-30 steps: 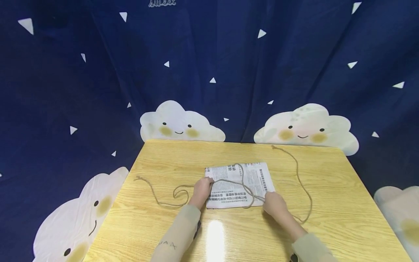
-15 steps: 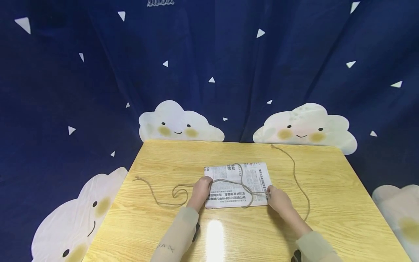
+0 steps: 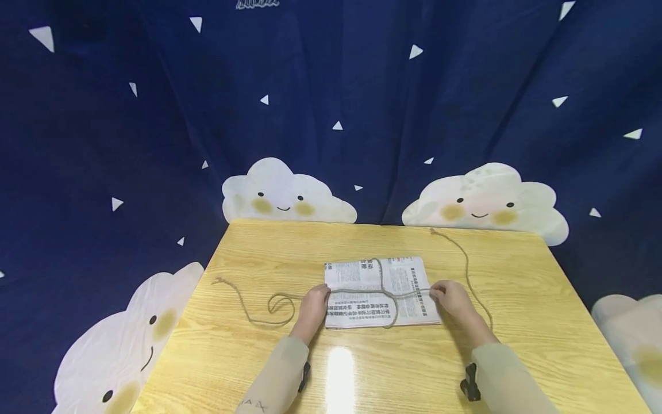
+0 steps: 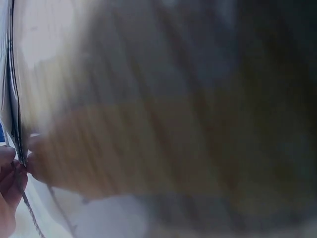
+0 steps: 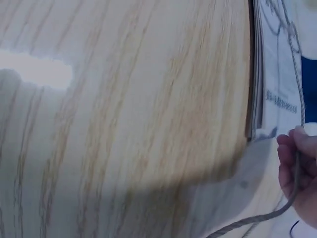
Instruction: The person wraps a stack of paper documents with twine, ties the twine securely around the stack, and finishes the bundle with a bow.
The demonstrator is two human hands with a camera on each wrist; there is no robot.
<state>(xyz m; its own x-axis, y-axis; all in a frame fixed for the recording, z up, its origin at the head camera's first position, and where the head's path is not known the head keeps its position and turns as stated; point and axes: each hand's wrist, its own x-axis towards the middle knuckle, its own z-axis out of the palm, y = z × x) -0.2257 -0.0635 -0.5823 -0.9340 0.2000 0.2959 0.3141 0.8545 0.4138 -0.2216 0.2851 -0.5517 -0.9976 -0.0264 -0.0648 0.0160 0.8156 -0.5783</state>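
Note:
A folded newspaper bundle lies flat on the wooden table, printed side up. Thin brown twine runs across it from side to side and crosses another strand near the middle. At the bundle's left edge, my left hand pinches the twine; in the left wrist view its fingers show beside the paper's edge. My right hand pinches the other side of the twine just past the right edge. In the right wrist view the twine passes between thumb and fingers and trails away.
One loose twine end curls on the table to the left. Another tail reaches toward the table's back edge at the right. A dark blue curtain with clouds hangs behind the wooden table.
My right hand has moved a little up and right, taking the twine with it. The slack loop over the newspaper has straightened. My left hand stays at the left edge.

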